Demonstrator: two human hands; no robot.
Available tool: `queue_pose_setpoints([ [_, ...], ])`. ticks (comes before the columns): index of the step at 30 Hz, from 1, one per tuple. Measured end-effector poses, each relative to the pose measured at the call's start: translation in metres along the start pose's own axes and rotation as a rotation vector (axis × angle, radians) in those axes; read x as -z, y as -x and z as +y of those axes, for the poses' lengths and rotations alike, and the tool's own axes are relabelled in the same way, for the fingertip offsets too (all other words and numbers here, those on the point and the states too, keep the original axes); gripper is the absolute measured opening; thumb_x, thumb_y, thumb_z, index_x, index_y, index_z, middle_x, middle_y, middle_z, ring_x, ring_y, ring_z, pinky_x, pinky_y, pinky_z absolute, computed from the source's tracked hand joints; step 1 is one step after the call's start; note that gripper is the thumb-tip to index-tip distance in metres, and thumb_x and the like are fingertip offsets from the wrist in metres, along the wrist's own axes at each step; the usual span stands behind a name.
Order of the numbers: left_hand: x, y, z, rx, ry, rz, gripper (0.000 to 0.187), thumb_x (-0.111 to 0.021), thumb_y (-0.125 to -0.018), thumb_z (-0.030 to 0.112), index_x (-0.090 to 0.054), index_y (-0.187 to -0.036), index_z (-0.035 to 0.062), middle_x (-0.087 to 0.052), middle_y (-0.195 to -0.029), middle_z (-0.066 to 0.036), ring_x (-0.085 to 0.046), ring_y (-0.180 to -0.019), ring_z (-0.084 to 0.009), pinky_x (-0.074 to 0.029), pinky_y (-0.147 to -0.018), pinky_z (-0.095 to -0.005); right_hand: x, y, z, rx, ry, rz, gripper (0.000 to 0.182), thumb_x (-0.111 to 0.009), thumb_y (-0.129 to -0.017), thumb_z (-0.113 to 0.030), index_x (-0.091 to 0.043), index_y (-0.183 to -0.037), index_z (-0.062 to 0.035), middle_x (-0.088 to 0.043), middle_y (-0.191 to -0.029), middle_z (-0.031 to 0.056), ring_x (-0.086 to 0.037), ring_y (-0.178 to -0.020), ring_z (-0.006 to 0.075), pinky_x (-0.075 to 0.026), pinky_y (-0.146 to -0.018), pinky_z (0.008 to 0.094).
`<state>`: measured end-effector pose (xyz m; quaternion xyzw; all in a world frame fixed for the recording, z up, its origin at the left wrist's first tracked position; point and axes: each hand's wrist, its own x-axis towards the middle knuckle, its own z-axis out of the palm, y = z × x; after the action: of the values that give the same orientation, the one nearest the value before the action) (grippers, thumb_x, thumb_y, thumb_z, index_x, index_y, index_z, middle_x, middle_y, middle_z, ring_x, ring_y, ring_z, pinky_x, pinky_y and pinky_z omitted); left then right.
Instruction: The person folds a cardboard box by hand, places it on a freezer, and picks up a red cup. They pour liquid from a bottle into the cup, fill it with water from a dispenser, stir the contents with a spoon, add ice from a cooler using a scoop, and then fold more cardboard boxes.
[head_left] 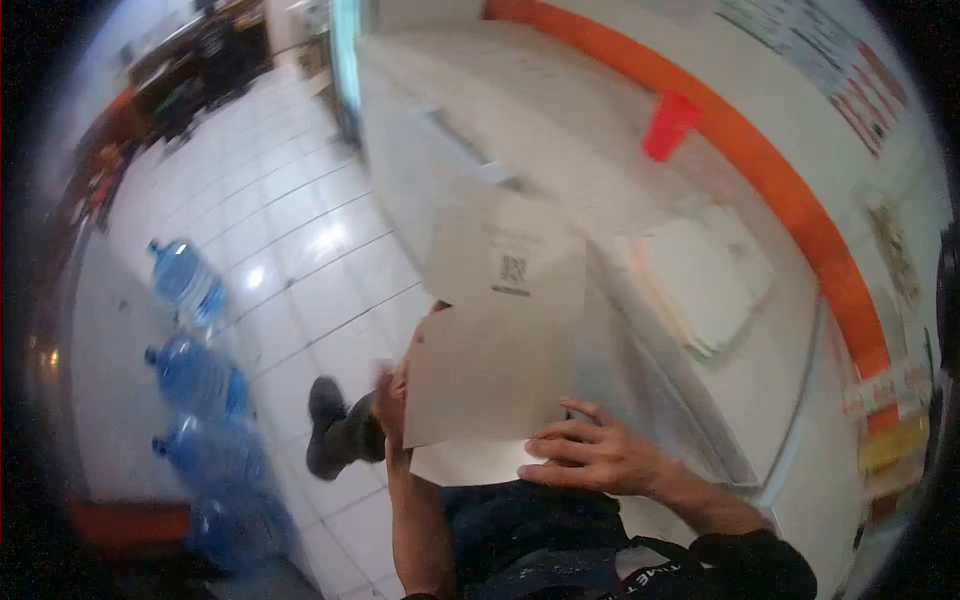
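Observation:
A flat, folded cardboard piece [490, 370] is held up in front of my body, pale grey-beige with a printed QR code near its top. Along its lower edge shows a white strip [465, 465]. My left hand [393, 395] is closed on its left edge, with most of the fingers hidden behind it. Across the lower right corner lies my right hand [600, 455], its fingers spread and touching the white strip and the board. The right thumb cannot be made out.
To my right runs a pale counter [570, 110], bearing a stack of flat sheets [705, 270] and a red cup [670, 127]. Several large blue water bottles [200, 378] stand on the white tiled floor [330, 240] at the left. An orange band [760, 170] edges the wall.

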<state>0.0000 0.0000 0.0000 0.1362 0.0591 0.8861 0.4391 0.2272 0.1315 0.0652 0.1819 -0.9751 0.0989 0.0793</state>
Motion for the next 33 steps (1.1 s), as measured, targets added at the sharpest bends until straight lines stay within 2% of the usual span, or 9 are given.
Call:
queue_pose_setpoints([
  [1,-0.003,0.011,0.001,0.006,-0.309,0.037,0.088,-0.068,-0.078,0.03,-0.035,-0.153,-0.0019,-0.038,-0.157,-0.017,-0.035,-0.145,-0.0338,-0.023,-0.122,-0.0435,-0.015,0.006,0.002,0.005,-0.036,-0.044,0.039,-0.069,-0.094,-0.03,-0.062,-0.132,-0.0276,-0.057,-0.137,0.0052,-0.048,-0.135,0.0246,-0.025,-0.119,0.0593],
  [4,0.038,0.026,0.016,-0.005,-0.754,0.271,0.087,-0.065,-0.072,0.018,-0.037,-0.151,-0.0018,-0.045,-0.15,-0.02,-0.041,-0.14,-0.0346,-0.028,-0.121,-0.0436,-0.043,-0.018,0.014,-0.125,-0.122,-0.006,0.038,-0.068,-0.094,-0.03,-0.063,-0.131,-0.025,-0.058,-0.135,0.0057,-0.05,-0.132,0.0275,-0.028,-0.117,0.0587],
  [7,0.042,0.065,-0.007,-0.191,-0.435,0.363,0.086,-0.063,-0.071,0.013,-0.037,-0.151,-0.0012,-0.048,-0.146,-0.02,-0.044,-0.138,-0.0344,-0.031,-0.119,-0.0422,-0.044,-0.01,-0.002,-0.381,-0.263,0.235,0.047,-0.067,-0.096,-0.035,-0.057,-0.137,-0.0147,-0.052,-0.142,0.0158,-0.049,-0.135,0.0325,-0.031,-0.116,0.0548],
  [9,0.043,0.062,-0.01,-0.215,-0.335,0.375,0.086,-0.062,-0.07,0.01,-0.037,-0.151,-0.0006,-0.048,-0.146,-0.02,-0.047,-0.135,-0.0342,-0.033,-0.118,-0.0412,-0.037,-0.029,-0.001,-0.94,-0.953,0.428,0.059,-0.067,-0.096,-0.037,-0.049,-0.141,-0.003,-0.045,-0.145,0.0264,-0.046,-0.137,0.0348,-0.036,-0.114,0.0518],
  [13,0.045,0.056,0.015,-0.295,-0.481,0.41,0.069,-0.06,-0.08,0.008,-0.044,-0.146,-0.0015,-0.053,-0.14,-0.018,-0.055,-0.126,-0.0279,-0.035,-0.114,-0.0374,-0.054,-0.054,0.024,-1.029,-1.146,0.363,0.058,-0.068,-0.097,-0.03,-0.047,-0.139,0.0032,-0.064,-0.122,0.0258,-0.066,-0.11,0.0305,-0.054,-0.094,0.0434],
  [16,0.043,0.059,0.015,-0.029,-0.797,0.486,0.037,-0.067,-0.095,0.017,-0.062,-0.126,-0.0037,-0.069,-0.114,-0.009,-0.062,-0.105,-0.0146,-0.048,-0.093,-0.0297,-0.069,-0.059,0.04,-1.023,-1.052,0.465,0.053,-0.068,-0.097,-0.024,-0.048,-0.138,0.004,-0.072,-0.104,0.0209,-0.071,-0.093,0.0227,-0.058,-0.082,0.0362],
  [25,0.039,0.083,-0.032,0.008,-1.3,0.723,0.022,-0.07,-0.093,0.013,-0.07,-0.101,-0.0079,-0.073,-0.09,-0.009,-0.066,-0.078,-0.0106,-0.053,-0.073,-0.0271,-0.082,-0.034,0.045,-1.133,-0.819,0.461,0.034,-0.071,-0.094,-0.021,-0.06,-0.116,0.0025,-0.071,-0.098,0.0152,-0.069,-0.086,0.0162,-0.057,-0.075,0.0318],
  [31,0.019,0.073,-0.065,-0.305,-1.936,0.599,0.024,-0.071,-0.09,0.009,-0.072,-0.112,0.0007,-0.066,-0.082,-0.009,-0.067,-0.068,-0.0208,-0.057,-0.066,-0.0337,-0.085,-0.029,0.027,-0.987,-0.368,0.391,0.037,-0.071,-0.093,-0.022,-0.062,-0.12,0.0018,-0.065,-0.116,0.018,-0.066,-0.095,0.0265,-0.054,-0.079,0.0351],
  [33,0.015,0.069,-0.076,-0.272,-1.975,0.577,0.027,-0.071,-0.091,0.012,-0.071,-0.116,0.0018,-0.066,-0.092,-0.011,-0.068,-0.073,-0.0236,-0.057,-0.066,-0.0331,-0.095,-0.03,0.022,-0.685,-0.127,0.422,0.048,-0.07,-0.092,-0.022,-0.059,-0.134,-0.0011,-0.057,-0.131,0.0209,-0.061,-0.111,0.0349,-0.049,-0.092,0.0405],
])
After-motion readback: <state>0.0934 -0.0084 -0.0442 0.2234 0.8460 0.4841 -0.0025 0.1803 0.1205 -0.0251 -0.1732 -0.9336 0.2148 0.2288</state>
